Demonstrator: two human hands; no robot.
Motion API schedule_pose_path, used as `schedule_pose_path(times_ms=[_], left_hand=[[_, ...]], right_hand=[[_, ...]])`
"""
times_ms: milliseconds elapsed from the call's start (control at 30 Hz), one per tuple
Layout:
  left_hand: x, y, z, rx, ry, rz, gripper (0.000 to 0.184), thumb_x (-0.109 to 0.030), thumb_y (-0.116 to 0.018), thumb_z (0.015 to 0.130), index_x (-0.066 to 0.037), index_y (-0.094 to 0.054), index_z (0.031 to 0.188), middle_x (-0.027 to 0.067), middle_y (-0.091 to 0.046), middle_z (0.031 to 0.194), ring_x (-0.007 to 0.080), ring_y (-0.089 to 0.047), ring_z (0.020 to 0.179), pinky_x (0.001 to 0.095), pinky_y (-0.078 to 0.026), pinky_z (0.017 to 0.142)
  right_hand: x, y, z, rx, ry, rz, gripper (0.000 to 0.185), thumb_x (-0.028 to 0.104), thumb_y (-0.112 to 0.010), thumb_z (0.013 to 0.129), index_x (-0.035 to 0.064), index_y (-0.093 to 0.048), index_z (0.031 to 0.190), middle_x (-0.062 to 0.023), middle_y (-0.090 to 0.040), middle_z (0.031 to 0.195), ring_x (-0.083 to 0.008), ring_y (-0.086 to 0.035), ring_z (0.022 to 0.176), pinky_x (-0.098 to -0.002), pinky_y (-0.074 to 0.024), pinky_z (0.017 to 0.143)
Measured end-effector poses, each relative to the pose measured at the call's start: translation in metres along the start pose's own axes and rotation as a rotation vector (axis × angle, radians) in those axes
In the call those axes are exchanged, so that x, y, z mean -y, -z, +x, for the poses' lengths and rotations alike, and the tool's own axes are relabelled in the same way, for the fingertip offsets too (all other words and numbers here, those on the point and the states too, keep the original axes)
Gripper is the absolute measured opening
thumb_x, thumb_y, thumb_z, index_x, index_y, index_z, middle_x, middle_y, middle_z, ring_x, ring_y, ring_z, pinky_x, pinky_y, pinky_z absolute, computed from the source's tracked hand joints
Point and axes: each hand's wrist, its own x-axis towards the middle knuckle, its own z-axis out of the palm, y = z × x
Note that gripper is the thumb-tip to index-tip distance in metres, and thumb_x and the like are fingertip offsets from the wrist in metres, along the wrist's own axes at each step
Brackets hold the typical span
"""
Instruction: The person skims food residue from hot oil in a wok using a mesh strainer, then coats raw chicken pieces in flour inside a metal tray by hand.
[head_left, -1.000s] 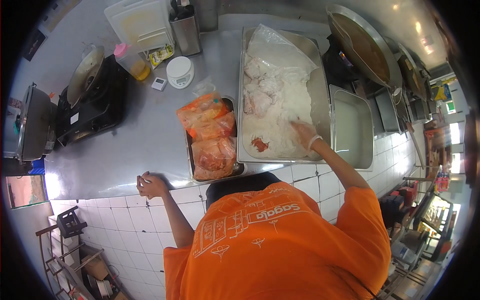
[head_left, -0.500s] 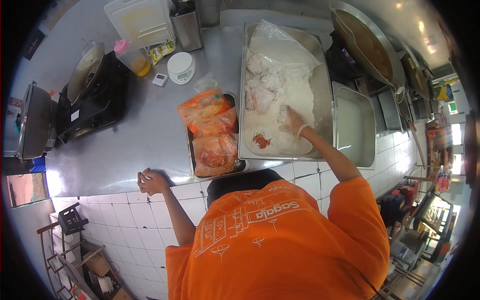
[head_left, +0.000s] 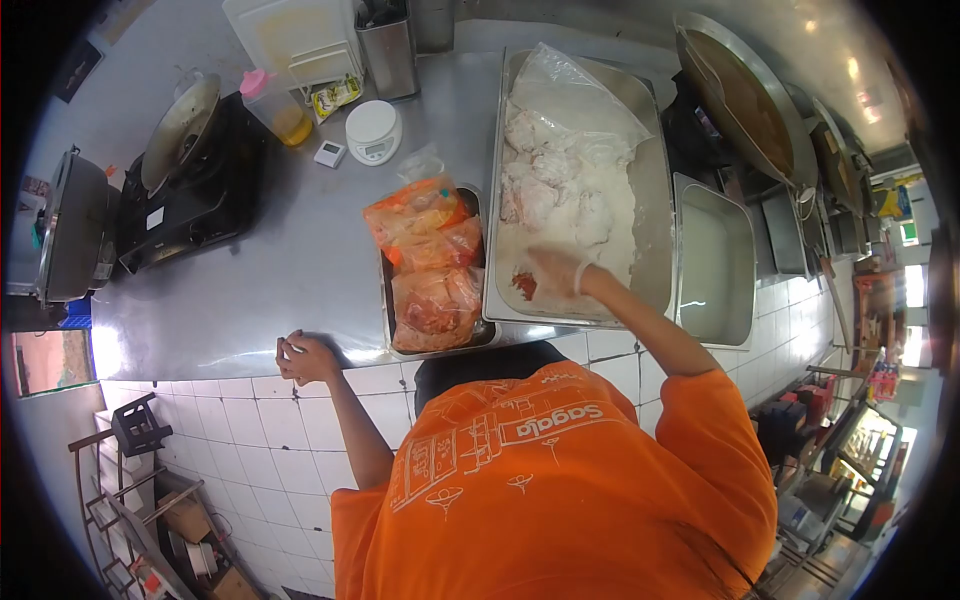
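Note:
My right hand (head_left: 558, 272), in a clear plastic glove, is low over the front of a deep steel tray (head_left: 652, 275) of white flour (head_left: 622, 255). Motion smears its fingers. Just left of them a reddish-orange piece (head_left: 523, 285) shows through the flour. Several flour-coated pieces, apparently chicken (head_left: 535, 200), lie farther back, beside a clear plastic bag (head_left: 575, 95) spread over the flour. My bare left hand (head_left: 305, 358) rests at the counter's front edge with its fingers curled in; nothing shows in them.
Left of the flour tray, a smaller steel pan (head_left: 488, 335) holds plastic bags of orange-marinated meat (head_left: 435, 305). A white scale (head_left: 374, 130), a timer (head_left: 329, 154) and a pink-lidded bottle (head_left: 275, 110) stand behind. A black stove (head_left: 190, 225) is at left; another steel pan (head_left: 715, 270) is at right.
My right hand has moved toward the tray's front left, near the reddish piece. A floured piece now shows behind its earlier place. The left hand stays at the counter edge.

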Motion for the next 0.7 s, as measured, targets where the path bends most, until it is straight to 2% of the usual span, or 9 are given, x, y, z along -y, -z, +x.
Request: schedule_pose_path(times_ms=[67,267,333,433,500,567,600,667,700], left_hand=[[-0.002,0.001,0.002,-0.004,-0.004,0.005,0.039,-0.039,-0.035,0.092,-0.021,-0.069,0.089,-0.0046,-0.048,0.127,0.0244,-0.031,0.124,0.0550,-0.029,0.094],[0.001,-0.002,0.002,0.002,-0.004,-0.013,0.037,-0.038,-0.036,0.093,-0.021,-0.069,0.089,-0.0055,-0.048,0.127,0.0240,-0.031,0.124,0.0543,-0.028,0.094],[0.004,-0.003,0.002,-0.001,-0.002,-0.011,0.037,-0.038,-0.036,0.092,-0.021,-0.069,0.089,-0.0053,-0.048,0.127,0.0238,-0.031,0.124,0.0538,-0.028,0.095],[0.000,0.001,0.001,0.007,0.006,-0.010,0.036,-0.038,-0.037,0.092,-0.021,-0.069,0.088,-0.0052,-0.048,0.127,0.0236,-0.031,0.124,0.0535,-0.027,0.095],[0.001,0.002,0.001,0.011,0.002,-0.017,0.036,-0.038,-0.037,0.092,-0.020,-0.069,0.088,-0.0051,-0.048,0.127,0.0235,-0.030,0.125,0.0534,-0.027,0.095],[0.001,0.001,0.000,0.017,0.002,-0.025,0.036,-0.038,-0.037,0.092,-0.020,-0.069,0.088,-0.0051,-0.048,0.127,0.0235,-0.030,0.125,0.0534,-0.027,0.095],[0.002,0.001,0.000,0.013,-0.004,-0.021,0.036,-0.037,-0.037,0.092,-0.020,-0.069,0.088,-0.0051,-0.048,0.127,0.0234,-0.030,0.125,0.0533,-0.027,0.095],[0.001,0.001,0.001,0.008,-0.004,-0.022,0.036,-0.037,-0.037,0.092,-0.020,-0.069,0.088,-0.0052,-0.048,0.127,0.0233,-0.030,0.125,0.0532,-0.027,0.095],[0.001,0.001,0.001,0.011,-0.002,-0.021,0.036,-0.037,-0.037,0.092,-0.020,-0.069,0.088,-0.0053,-0.048,0.127,0.0232,-0.031,0.124,0.0531,-0.027,0.095]], right_hand=[[0.023,0.008,0.015,0.145,0.063,0.005,0.045,0.014,-0.061,0.078,-0.0027,-0.046,0.116,-0.0234,-0.060,0.103,-0.0405,-0.058,0.099,-0.0428,-0.0462,0.086],[0.031,0.026,0.012,0.206,-0.224,0.310,0.045,0.025,-0.065,0.076,0.0089,-0.053,0.116,-0.0209,-0.061,0.105,-0.0342,-0.059,0.100,-0.0420,-0.0457,0.085],[-0.024,0.010,0.003,0.238,-0.078,0.391,0.042,0.019,-0.065,0.073,0.0099,-0.056,0.113,-0.0190,-0.060,0.108,-0.0345,-0.058,0.101,-0.0398,-0.0461,0.087],[-0.097,0.013,-0.035,-0.019,0.422,0.018,0.041,0.017,-0.065,0.072,0.0089,-0.058,0.112,-0.0148,-0.062,0.108,-0.0355,-0.058,0.097,-0.0399,-0.0472,0.087],[-0.131,0.012,-0.046,-0.024,0.378,-0.062,0.042,0.017,-0.065,0.071,0.0091,-0.058,0.112,-0.0141,-0.062,0.106,-0.0357,-0.059,0.096,-0.0401,-0.0476,0.088],[-0.139,0.025,-0.051,0.474,0.223,-0.292,0.039,0.018,-0.066,0.072,0.0084,-0.061,0.109,-0.0137,-0.063,0.102,-0.0342,-0.061,0.092,-0.0415,-0.0490,0.084],[-0.127,0.033,-0.055,0.475,0.221,-0.292,0.039,0.018,-0.066,0.072,0.0084,-0.061,0.109,-0.0137,-0.063,0.102,-0.0342,-0.061,0.092,-0.0415,-0.0490,0.084],[-0.088,0.056,-0.058,0.427,-0.826,0.787,0.035,0.020,-0.066,0.074,0.0064,-0.063,0.106,-0.0168,-0.064,0.103,-0.0346,-0.062,0.092,-0.0412,-0.0500,0.081],[-0.081,0.061,-0.057,0.426,-0.825,0.783,0.035,0.020,-0.066,0.074,0.0064,-0.063,0.106,-0.0168,-0.064,0.103,-0.0346,-0.062,0.092,-0.0412,-0.0500,0.081]])
